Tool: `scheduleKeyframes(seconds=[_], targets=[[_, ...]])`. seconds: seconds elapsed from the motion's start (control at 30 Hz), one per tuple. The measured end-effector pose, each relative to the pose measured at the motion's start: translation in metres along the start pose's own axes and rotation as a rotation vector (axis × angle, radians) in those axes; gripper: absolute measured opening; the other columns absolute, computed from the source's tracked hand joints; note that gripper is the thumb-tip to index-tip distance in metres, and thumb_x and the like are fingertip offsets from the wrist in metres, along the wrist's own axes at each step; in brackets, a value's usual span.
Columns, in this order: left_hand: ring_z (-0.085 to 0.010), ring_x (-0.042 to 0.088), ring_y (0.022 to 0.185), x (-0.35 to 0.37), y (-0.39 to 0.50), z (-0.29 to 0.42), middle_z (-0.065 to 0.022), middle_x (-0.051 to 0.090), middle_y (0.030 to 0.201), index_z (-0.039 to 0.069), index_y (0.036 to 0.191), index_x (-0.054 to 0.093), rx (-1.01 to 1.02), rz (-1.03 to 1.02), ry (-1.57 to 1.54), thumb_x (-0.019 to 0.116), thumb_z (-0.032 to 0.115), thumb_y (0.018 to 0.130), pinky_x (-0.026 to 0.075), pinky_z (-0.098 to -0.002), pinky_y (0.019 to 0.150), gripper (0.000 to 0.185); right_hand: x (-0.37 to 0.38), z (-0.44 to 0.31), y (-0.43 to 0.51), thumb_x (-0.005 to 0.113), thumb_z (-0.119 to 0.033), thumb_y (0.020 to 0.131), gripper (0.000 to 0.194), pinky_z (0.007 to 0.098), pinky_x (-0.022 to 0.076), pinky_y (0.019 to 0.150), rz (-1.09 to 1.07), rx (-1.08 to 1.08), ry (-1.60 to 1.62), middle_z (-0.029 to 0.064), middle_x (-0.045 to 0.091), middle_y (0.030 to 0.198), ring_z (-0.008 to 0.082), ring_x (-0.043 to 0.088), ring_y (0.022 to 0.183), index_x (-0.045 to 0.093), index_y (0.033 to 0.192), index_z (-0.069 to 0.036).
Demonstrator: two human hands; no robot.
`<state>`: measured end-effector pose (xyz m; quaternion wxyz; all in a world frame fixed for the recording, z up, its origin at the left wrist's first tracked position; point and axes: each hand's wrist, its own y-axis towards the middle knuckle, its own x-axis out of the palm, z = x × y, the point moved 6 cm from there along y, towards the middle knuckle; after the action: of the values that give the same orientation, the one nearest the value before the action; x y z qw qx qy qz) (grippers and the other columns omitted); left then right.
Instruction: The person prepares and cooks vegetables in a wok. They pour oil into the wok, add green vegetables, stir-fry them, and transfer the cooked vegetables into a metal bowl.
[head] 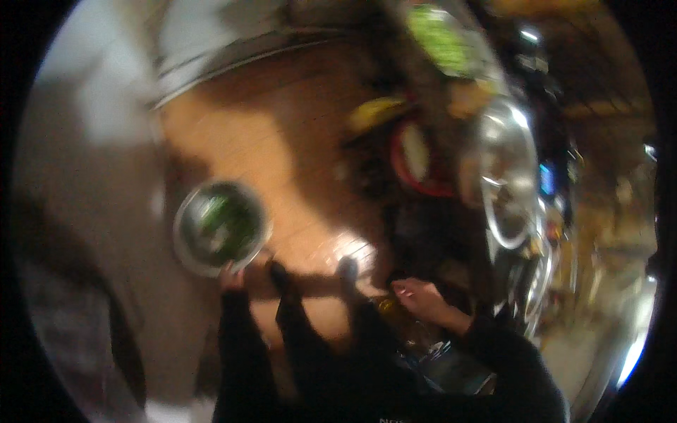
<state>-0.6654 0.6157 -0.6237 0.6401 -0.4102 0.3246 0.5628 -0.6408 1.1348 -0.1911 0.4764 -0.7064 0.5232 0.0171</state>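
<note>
A round metal bowl (182, 232) with leafy greens (225, 224) inside is on the left, above the tiled floor. My left hand (232, 277) grips the near rim of this bowl. On the right, my right hand (415, 299) is in the air beside my leg, its fingers curled; blur hides whether anything is in them. Both of my sleeves are dark.
Along the right runs a counter with a large metal bowl (508, 174) and a tray of light green pieces (439, 39). A red container (402, 172) with something pale inside and a yellow item (375, 113) sit lower, left of it.
</note>
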Motion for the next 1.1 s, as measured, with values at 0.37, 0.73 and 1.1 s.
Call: scheduleKeyframes(seconds=[0.37,0.73,1.1], targets=[[-0.0278,0.067,0.093,0.027,-0.032,0.097,-0.0146,0.068,0.106,0.006,0.117,0.061,-0.416,-0.873,-0.326,0.06,0.045,0.093,0.056,-0.0399,0.081,0.046,-0.023,-0.038,-0.033,0.058,-0.019,0.096,0.031,0.0408,0.0546,0.088,0.03,0.214,0.051,0.0171,0.069,0.115,0.0343,0.066,0.104,0.064,0.124,-0.007],[-0.0192,0.066,0.078,-0.135,-0.024,0.513,-0.0114,0.068,0.094,0.003,0.106,0.061,0.418,-0.817,-0.943,0.059,0.029,0.099,0.056,-0.0326,0.069,0.027,-0.076,0.01,-0.104,0.058,-0.004,0.087,0.031,0.039,0.0544,0.087,0.312,-0.095,0.316,0.0167,0.071,0.104,0.0281,0.069,0.098,0.069,0.116,-0.003],[-0.0072,0.046,0.045,-0.298,0.201,0.686,0.001,0.054,0.065,0.005,0.089,0.063,0.254,-0.325,-0.966,0.06,0.013,0.096,0.038,-0.0247,0.041,0.011,-0.125,0.089,-0.179,0.062,-0.009,0.09,0.027,0.0359,0.0565,0.076,0.713,0.141,0.543,0.0145,0.075,0.092,0.0232,0.071,0.081,0.069,0.113,0.001]])
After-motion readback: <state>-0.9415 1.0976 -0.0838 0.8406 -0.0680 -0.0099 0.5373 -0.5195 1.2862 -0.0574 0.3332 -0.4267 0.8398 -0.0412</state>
